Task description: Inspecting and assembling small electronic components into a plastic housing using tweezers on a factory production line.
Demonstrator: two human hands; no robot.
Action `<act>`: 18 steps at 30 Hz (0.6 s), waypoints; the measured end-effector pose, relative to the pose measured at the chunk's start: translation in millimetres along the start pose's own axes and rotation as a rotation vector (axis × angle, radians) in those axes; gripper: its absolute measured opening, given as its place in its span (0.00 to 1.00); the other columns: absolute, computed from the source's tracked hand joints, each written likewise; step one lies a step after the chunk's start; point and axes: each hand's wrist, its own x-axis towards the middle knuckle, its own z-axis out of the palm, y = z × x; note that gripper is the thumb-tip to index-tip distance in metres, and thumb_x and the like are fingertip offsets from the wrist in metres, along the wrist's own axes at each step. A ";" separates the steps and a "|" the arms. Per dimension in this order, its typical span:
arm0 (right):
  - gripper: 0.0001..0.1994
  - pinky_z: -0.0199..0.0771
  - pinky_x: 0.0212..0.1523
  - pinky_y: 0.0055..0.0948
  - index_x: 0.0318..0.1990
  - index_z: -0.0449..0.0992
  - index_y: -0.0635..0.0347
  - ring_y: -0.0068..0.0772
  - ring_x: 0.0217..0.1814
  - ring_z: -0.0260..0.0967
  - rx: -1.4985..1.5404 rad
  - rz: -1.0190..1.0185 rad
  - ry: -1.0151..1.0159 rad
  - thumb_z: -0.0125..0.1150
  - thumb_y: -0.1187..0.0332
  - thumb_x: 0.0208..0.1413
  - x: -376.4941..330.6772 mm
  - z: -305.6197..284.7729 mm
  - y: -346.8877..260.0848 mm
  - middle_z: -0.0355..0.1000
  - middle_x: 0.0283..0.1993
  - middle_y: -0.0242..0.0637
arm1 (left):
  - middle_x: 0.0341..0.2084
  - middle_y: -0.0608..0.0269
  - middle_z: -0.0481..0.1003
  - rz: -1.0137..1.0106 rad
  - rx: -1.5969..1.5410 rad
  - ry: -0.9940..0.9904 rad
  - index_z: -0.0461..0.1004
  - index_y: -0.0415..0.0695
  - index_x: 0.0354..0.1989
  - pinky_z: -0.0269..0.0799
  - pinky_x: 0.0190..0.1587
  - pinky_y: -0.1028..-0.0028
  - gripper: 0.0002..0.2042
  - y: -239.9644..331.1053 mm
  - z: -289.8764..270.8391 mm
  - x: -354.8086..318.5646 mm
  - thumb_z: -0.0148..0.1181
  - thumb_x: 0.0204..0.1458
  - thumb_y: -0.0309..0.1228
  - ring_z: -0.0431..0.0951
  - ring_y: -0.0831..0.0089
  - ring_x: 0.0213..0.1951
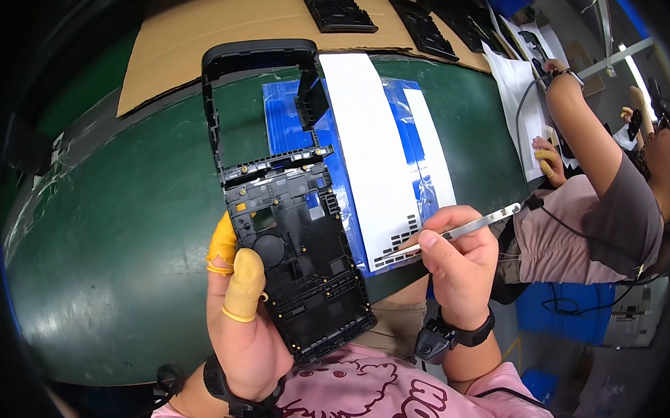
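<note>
Bright, even overhead light fills the workbench, casting only soft, short shadows beneath the black plastic device frame [290, 211]. A broad pale sheen lies across the dark green bench surface [112, 241] at left, and the long white paper strip [370, 155] is close to blown out. The fisheye lens bows the tan cardboard sheet [215, 35] and bench edge, and a black vignette rings the picture (heaviest at left). The centre is sharp; detail softens toward the right rim.
</note>
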 end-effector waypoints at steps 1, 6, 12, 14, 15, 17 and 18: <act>0.09 0.59 0.21 0.11 0.36 0.67 0.67 0.14 0.24 0.64 -0.003 -0.001 -0.001 0.57 0.78 0.47 0.1 0.2 0.8 0.71 0.27 0.36 | 0.46 0.57 0.65 0.000 -0.003 0.000 0.54 0.41 0.54 0.67 0.48 0.69 0.20 -0.9 -0.9 0.6 0.46 0.54 0.34 0.69 0.69 0.46; 0.09 0.58 0.20 0.10 0.36 0.67 0.67 0.13 0.23 0.64 -0.035 -0.034 0.030 0.57 0.79 0.46 -1.5 3.1 1.8 0.70 0.27 0.36 | 0.47 0.59 0.65 0.006 0.078 -0.017 0.54 0.43 0.55 0.68 0.48 0.69 0.21 -1.0 -3.2 -0.1 0.42 0.56 0.38 0.69 0.70 0.46; 0.09 0.57 0.20 0.10 0.36 0.67 0.67 0.13 0.22 0.62 0.014 -0.010 -0.010 0.57 0.80 0.45 -1.1 0.0 3.4 0.70 0.26 0.35 | 0.44 0.58 0.67 -0.014 -0.018 0.012 0.56 0.41 0.52 0.69 0.46 0.70 0.19 0.9 -2.9 -1.5 0.48 0.53 0.32 0.70 0.71 0.44; 0.09 0.59 0.21 0.12 0.35 0.67 0.67 0.16 0.23 0.64 0.053 -0.006 -0.003 0.56 0.81 0.45 -2.2 0.1 1.6 0.70 0.27 0.36 | 0.45 0.57 0.67 -0.014 -0.026 0.014 0.56 0.41 0.53 0.69 0.46 0.70 0.19 0.2 -3.9 -1.1 0.47 0.54 0.32 0.70 0.71 0.44; 0.08 0.62 0.22 0.13 0.35 0.66 0.68 0.18 0.23 0.65 0.094 -0.002 0.007 0.55 0.81 0.45 -2.9 2.0 0.2 0.70 0.27 0.37 | 0.45 0.57 0.66 -0.015 -0.030 0.014 0.56 0.41 0.53 0.69 0.46 0.69 0.19 0.6 -4.7 -1.2 0.47 0.54 0.31 0.70 0.70 0.44; 0.08 0.66 0.25 0.16 0.35 0.65 0.68 0.22 0.25 0.67 0.135 -0.034 -0.007 0.54 0.82 0.46 -6.6 8.7 -7.6 0.70 0.27 0.40 | 0.46 0.58 0.65 -0.012 0.001 -0.003 0.54 0.41 0.55 0.67 0.48 0.69 0.20 0.5 -5.9 -1.9 0.45 0.54 0.34 0.69 0.70 0.46; 0.08 0.69 0.29 0.20 0.35 0.65 0.69 0.26 0.27 0.69 0.170 -0.067 -0.003 0.53 0.82 0.46 -9.4 12.1 -12.4 0.71 0.28 0.42 | 0.47 0.59 0.65 -0.024 0.030 -0.029 0.53 0.41 0.56 0.66 0.50 0.69 0.22 0.6 -6.3 -2.2 0.44 0.55 0.37 0.68 0.70 0.47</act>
